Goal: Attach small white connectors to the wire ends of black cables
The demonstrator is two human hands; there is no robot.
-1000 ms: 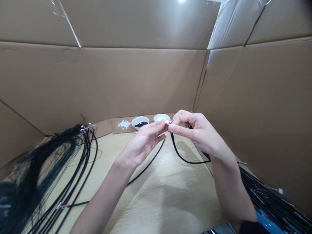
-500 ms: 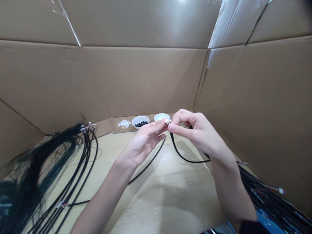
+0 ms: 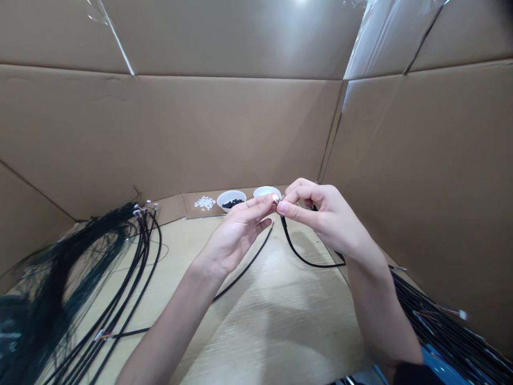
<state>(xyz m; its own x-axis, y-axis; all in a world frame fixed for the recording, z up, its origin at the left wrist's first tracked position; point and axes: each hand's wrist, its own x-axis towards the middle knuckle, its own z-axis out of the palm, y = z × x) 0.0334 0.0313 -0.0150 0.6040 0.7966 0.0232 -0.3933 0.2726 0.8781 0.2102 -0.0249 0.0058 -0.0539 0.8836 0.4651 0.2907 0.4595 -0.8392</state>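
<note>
Our left hand (image 3: pixel 236 230) and right hand (image 3: pixel 328 214) meet at the fingertips, the left pinching a small white piece (image 3: pixel 276 198), the right the thin wires (image 3: pixel 281 199) of a black cable (image 3: pixel 298 258). How far those wires sit in it is too small to tell. Far beyond lie loose white pieces (image 3: pixel 204 202) and a bowl of black pieces (image 3: pixel 231 204). At left, several black cables (image 3: pixel 141 251) already carry white connectors (image 3: pixel 138 209); at right, a cable bundle (image 3: pixel 435 326) shows one white-tipped end, the others unclear.
</note>
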